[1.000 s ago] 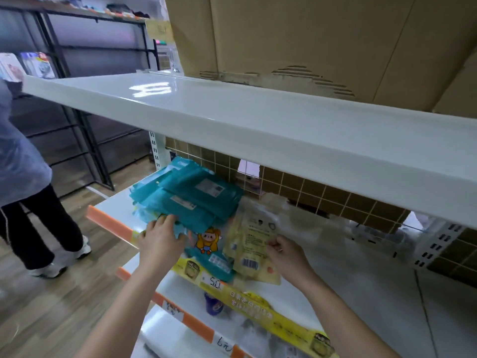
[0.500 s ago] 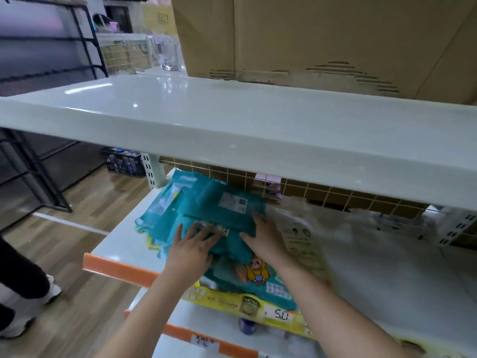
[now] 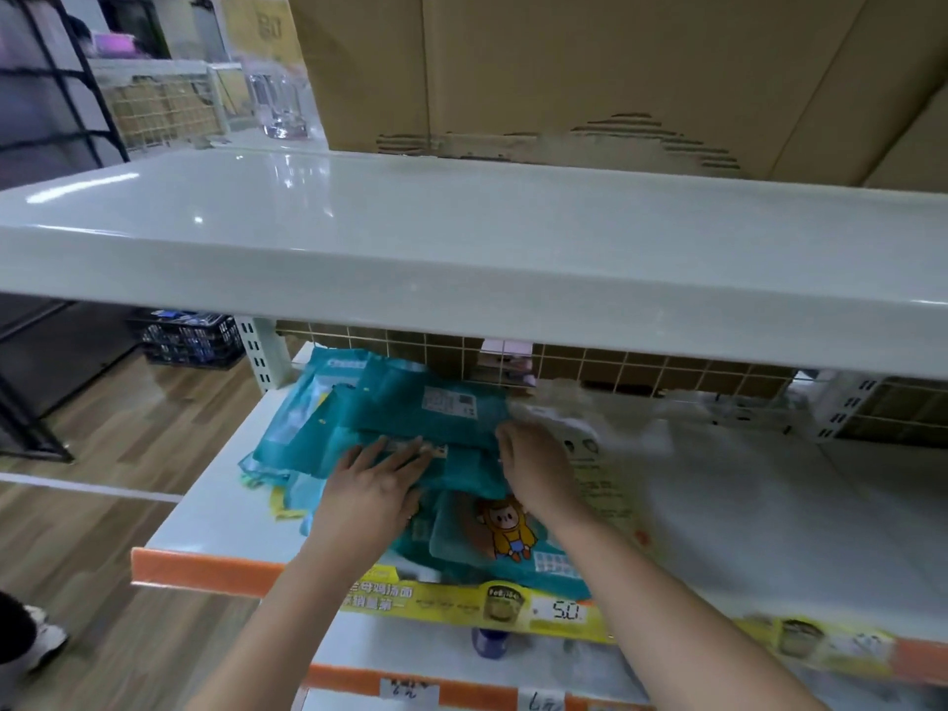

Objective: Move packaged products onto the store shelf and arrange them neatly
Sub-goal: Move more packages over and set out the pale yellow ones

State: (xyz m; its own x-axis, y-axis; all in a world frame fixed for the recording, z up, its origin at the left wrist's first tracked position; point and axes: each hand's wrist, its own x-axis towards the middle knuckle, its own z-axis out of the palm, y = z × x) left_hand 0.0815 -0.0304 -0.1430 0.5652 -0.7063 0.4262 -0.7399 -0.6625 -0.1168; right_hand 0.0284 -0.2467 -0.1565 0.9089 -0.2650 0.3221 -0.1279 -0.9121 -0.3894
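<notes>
Sitting on the shelf [image 3: 215, 526], the teal packets [image 3: 410, 413] make a messy pile near the front edge. Left hand [image 3: 377, 487] presses flat, fingers spread; right hand [image 3: 533, 467] pushes its side. Slippery bags could slide off.

Teal flat packets [image 3: 410, 418] — overlapping, untidy pile on white shelf [image 3: 205, 520]

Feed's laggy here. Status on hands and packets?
Left hand flat on teal packets. Right hand at the pile's right edge, grip unclear. Pile untidy on middle shelf. Nothing blocking.
</notes>
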